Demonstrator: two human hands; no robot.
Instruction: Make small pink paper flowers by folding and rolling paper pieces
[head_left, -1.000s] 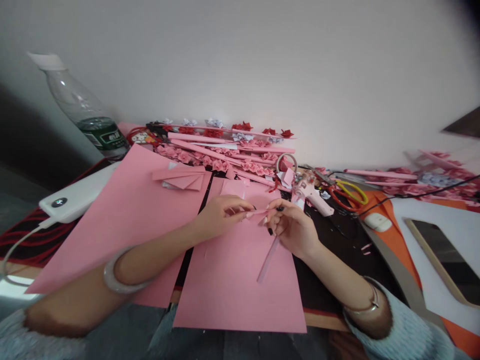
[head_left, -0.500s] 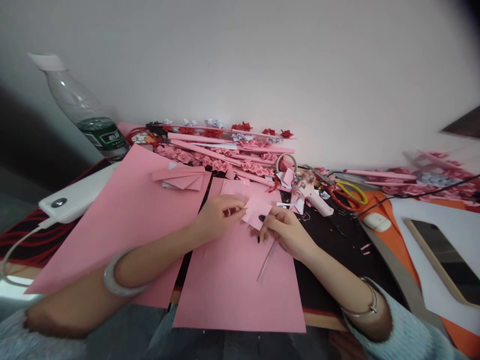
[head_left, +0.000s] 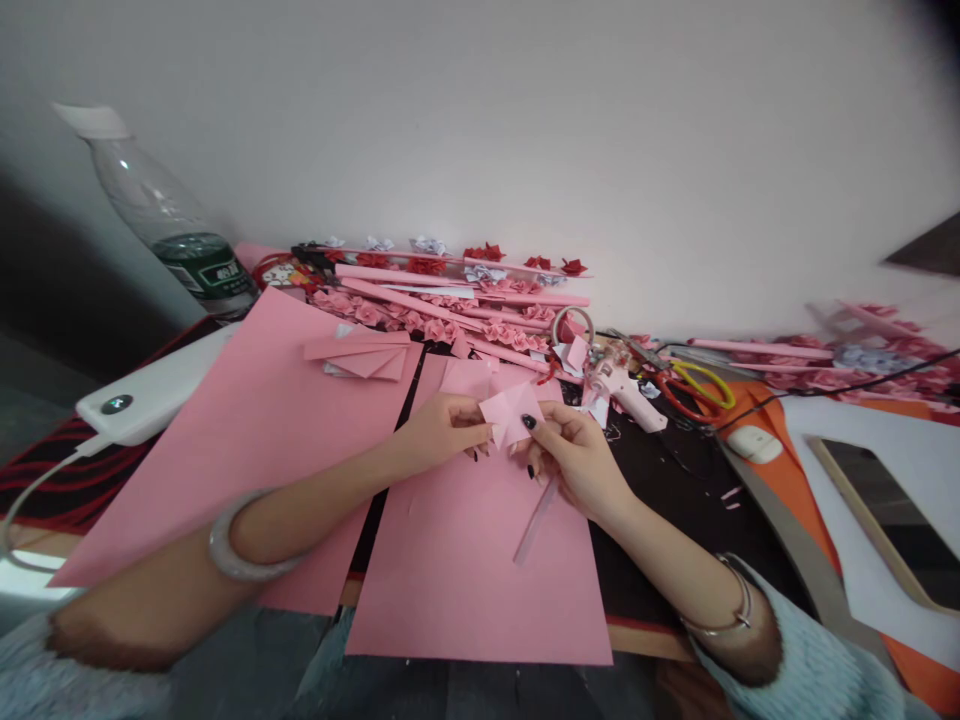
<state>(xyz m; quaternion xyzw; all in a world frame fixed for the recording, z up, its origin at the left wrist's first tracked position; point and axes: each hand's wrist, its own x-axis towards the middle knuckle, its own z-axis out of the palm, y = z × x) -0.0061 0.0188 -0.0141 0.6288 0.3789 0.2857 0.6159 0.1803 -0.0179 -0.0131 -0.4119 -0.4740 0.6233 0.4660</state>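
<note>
The left hand point(head_left: 439, 432) pinches the left side of a small paper square point(head_left: 507, 408) between thumb and fingers; the right hand point(head_left: 585, 465) grips its right side, thumb laid on the face. The square is held over the far half of a pink sheet point(head_left: 480, 590), well in from the desk's front edge. Creases crossing near its middle are made, but it is mostly flat and spread, so the folding looks at an early stage, with the shape not yet closed up. The paper is pale pink, with pointed corners and faint facets. A narrow strip point(head_left: 534, 525) juts from beneath the right hand toward the front edge; whether the fingers hold it, I cannot tell.

Farther out, folded papers point(head_left: 367, 357) lie on a second pink sheet point(head_left: 255, 420) to the left. A glue gun point(head_left: 631, 397) and scissors point(head_left: 705, 384) lie to the right. Finished-looking paper flowers point(head_left: 435, 330) line the desk's back edge, and a bottle point(head_left: 195, 245) stands near its back left corner.
</note>
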